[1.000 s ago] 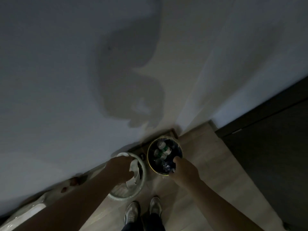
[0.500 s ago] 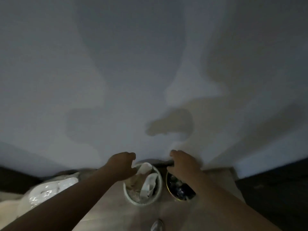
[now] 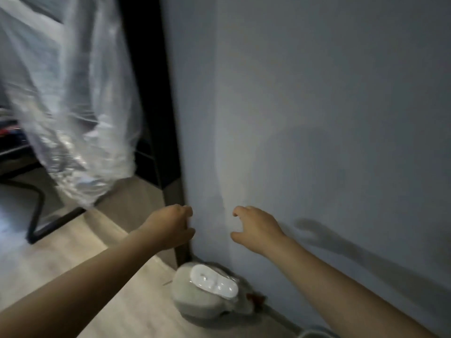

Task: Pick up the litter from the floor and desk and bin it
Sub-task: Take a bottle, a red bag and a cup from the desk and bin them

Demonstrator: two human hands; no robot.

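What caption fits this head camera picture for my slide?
Two empty hands, left and right, reach toward a wall above a bagged bundle.

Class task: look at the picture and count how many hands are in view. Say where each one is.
2. The left hand is raised at the wall's dark edge; the right hand is raised in front of the grey wall, fingers curled. Neither holds anything.

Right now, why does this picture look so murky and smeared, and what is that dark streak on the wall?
Head view: the room is dim and bluish. The clear plastic sheet at upper left is smeared by motion blur. The streak is a soft shadow on the wall, cast beside the right hand. A small glare spot shows on the glossy white object on the floor.
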